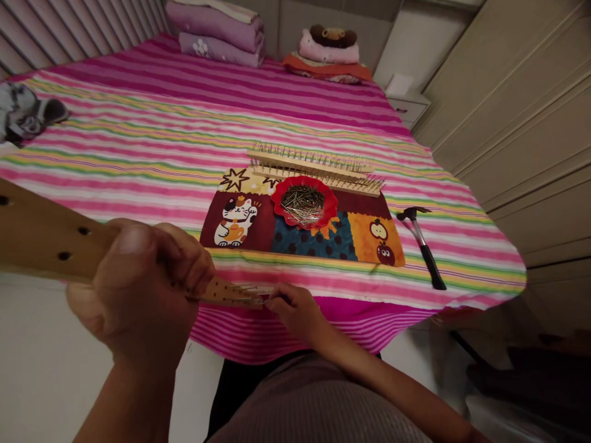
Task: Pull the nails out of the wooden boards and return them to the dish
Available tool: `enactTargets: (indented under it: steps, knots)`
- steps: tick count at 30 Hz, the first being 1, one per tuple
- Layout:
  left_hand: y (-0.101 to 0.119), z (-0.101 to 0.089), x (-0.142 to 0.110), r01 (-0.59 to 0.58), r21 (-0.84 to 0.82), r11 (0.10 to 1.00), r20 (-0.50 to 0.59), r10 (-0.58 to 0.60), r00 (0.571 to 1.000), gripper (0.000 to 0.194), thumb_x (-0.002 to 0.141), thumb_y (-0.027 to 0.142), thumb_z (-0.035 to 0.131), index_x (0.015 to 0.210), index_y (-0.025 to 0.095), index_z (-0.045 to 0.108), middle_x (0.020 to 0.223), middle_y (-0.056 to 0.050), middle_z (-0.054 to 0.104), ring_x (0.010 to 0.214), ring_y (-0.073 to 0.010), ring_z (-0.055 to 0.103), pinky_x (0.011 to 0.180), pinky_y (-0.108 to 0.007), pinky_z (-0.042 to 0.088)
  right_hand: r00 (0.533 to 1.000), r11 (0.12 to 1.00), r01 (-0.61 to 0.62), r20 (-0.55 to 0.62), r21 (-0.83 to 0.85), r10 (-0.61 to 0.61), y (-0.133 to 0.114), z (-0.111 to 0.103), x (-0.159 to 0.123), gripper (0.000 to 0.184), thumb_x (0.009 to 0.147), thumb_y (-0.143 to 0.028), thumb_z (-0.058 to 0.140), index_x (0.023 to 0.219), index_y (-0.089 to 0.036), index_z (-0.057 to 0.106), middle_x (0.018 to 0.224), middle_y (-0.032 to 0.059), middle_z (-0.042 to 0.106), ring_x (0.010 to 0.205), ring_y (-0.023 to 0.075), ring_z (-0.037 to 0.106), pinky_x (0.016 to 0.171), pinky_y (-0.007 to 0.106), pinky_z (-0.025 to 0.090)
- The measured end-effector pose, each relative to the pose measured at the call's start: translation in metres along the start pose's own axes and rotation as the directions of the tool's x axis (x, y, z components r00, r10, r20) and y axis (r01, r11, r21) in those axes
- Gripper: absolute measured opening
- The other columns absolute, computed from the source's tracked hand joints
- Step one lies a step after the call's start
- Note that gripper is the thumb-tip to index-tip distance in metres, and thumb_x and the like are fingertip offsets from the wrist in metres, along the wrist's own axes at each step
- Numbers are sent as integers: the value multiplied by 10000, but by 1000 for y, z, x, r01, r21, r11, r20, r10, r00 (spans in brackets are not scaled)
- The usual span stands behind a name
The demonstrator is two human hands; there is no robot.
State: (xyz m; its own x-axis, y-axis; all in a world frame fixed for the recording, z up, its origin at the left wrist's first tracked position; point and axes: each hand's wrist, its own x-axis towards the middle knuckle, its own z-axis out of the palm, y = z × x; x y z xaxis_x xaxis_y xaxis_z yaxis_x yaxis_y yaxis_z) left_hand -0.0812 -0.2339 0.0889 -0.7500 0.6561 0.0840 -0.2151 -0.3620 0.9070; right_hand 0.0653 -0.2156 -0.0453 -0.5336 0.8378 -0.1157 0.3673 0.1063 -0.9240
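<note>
My left hand [143, 289] is wrapped round a long wooden strip [46, 231] with holes along it, held in the air before the bed's front edge. From the strip's far end stick several thin nails [247, 290]. There my right hand [298, 314] pinches at a nail, its fingertips pressed together; the nail itself is mostly hidden. Beyond, a red scalloped bowl [333, 212] holds a heap of loose nails [302, 205]. Behind the bowl lie wooden strips [318, 175] with rows of nails standing up from them.
A patterned mat [314, 243] lies under the bowl on the striped bedspread [138, 147]. To its right rests a hammer [427, 252] with a black handle. Folded purple bedding [221, 37], a plush-topped pile [330, 52] and grey cloth [28, 114] lie farther off.
</note>
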Motion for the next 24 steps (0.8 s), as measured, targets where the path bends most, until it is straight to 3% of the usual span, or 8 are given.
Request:
enactTargets:
  steps: [9,14,16,20,24]
  knots:
    - [1,0,8,-10,100,995,-82,19,996,186,561,252,455,395,204,385,349,29,286,295,-102,243,275,-237,201,994,996,85,-74,0,-84,-3,-15,-10,156,765,-140,471,619,-193,486,567,-55,460,542,90,413,497,200,286]
    - [-1,-3,12,-22,92,996,-46,26,999,166,542,269,430,391,210,397,333,39,277,279,-96,223,261,-227,201,999,979,6,-48,-206,-16,28,-23,2,175,751,-94,492,602,-185,512,536,-56,468,518,93,411,497,207,279]
    - [-1,-4,12,-6,86,996,-30,9,1000,178,540,280,444,384,209,396,327,42,275,275,-93,221,257,-223,199,999,961,24,-28,-276,-33,34,-22,5,130,748,-94,523,656,-175,564,602,-32,534,565,105,454,531,214,309]
    - [0,-4,8,-17,69,997,-1,17,1000,179,571,266,444,409,205,400,351,41,306,283,-91,234,264,-224,205,987,969,152,-15,-195,-158,13,-20,6,108,850,-192,523,835,-181,630,784,15,635,712,126,552,646,224,388]
    - [1,-1,5,-49,67,997,30,47,998,201,592,240,472,408,201,403,356,37,317,284,-95,249,264,-232,209,973,963,231,9,-139,-232,-13,-16,11,189,871,-184,478,722,-184,594,685,-17,581,651,107,522,607,207,364]
